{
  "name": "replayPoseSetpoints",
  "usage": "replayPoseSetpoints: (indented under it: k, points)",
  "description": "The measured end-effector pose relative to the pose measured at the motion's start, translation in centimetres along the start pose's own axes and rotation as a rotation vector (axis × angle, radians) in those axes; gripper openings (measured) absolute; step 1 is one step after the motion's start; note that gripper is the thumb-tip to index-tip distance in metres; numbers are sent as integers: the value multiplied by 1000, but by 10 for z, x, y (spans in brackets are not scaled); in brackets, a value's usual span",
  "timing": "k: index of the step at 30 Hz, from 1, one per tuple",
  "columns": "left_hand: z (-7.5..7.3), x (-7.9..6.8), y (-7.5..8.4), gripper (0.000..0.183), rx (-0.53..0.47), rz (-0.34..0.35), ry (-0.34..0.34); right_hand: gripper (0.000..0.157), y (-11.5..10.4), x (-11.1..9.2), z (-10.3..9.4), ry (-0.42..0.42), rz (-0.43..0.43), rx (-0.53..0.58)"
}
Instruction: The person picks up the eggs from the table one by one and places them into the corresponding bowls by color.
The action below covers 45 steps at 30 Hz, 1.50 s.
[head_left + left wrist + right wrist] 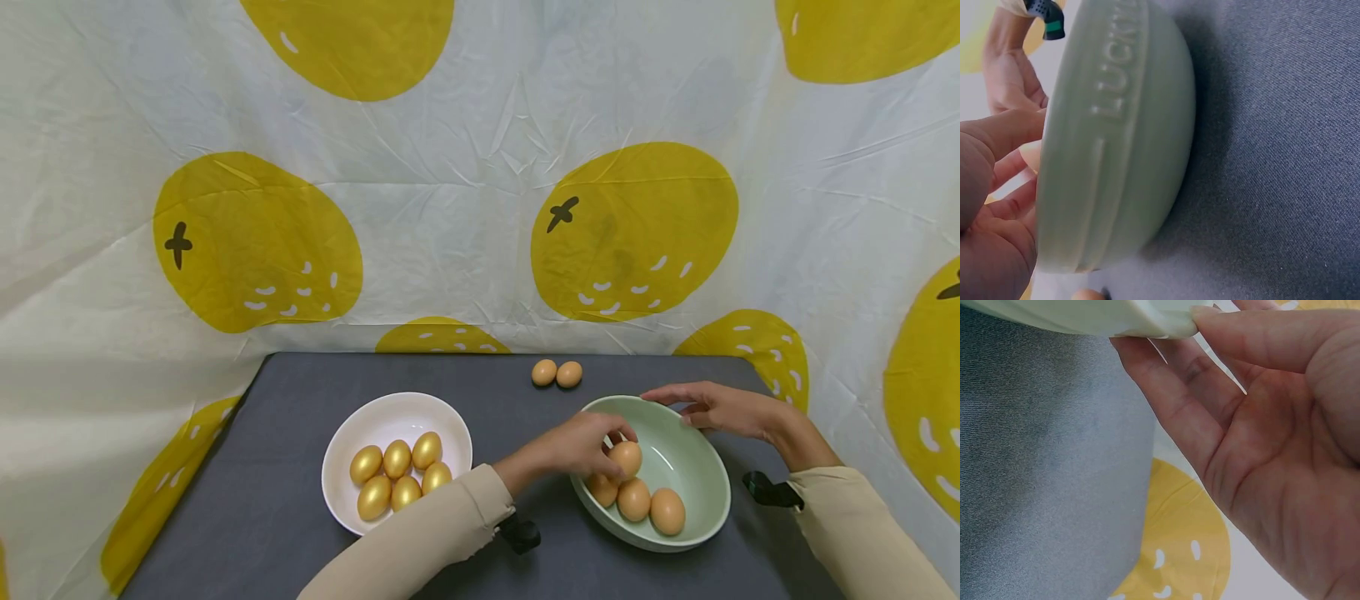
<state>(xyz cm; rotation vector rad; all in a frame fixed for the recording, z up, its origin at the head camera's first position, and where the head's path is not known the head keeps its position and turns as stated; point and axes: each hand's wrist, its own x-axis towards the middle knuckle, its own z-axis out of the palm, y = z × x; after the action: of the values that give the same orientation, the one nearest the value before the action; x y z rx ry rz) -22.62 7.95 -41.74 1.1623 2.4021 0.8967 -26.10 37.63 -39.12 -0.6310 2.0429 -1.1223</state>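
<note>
A pale green bowl (697,467) with raised lettering stands at the right of the table, holding brown eggs (667,511) along its near left side. My left hand (581,446) reaches over its left rim and grips one brown egg (626,457) above the others; the fingertips are partly hidden. On the far right rim of the bowl is my right hand (731,410). In the right wrist view its thumb and fingers (1166,394) hold the bowl's edge. A white bowl (337,433) to the left contains several golden eggs (397,460), partly covered by the left sleeve.
Two brown eggs (557,373) lie side by side near the back edge of the dark grey table (495,408). Behind it hangs a white cloth (450,250) printed with large yellow fruit. Each wrist carries a black strap device (520,533).
</note>
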Motion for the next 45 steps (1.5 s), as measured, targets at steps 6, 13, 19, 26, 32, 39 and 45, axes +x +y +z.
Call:
replayPoseSetpoints:
  k: [6, 13, 19, 26, 32, 39, 45]
  points:
    - [5, 5, 4, 43, 67, 7, -2, 56, 0, -1, 0, 10, 1, -11]
    - [9, 9, 8, 43, 123, -43, -9, 55, 1, -1, 1, 7, -7, -9]
    - [9, 12, 11, 42, 152, -84, -17, 55, 1, -1, 1, 8, -5, 2]
    - [11, 17, 12, 41, 189, -109, -21, 55, 1, -1, 2, 14, 2, 3]
    - [14, 20, 14, 40, 240, -129, -38, 55, 1, 0, 1, 16, 4, 6]
    - [21, 21, 17, 20, 392, -135, -57, 55, 3, 0, 0, 9, 3, 7]
    - [22, 20, 19, 19, 400, -168, -46, 55, 4, 0, -1, 10, 6, 3]
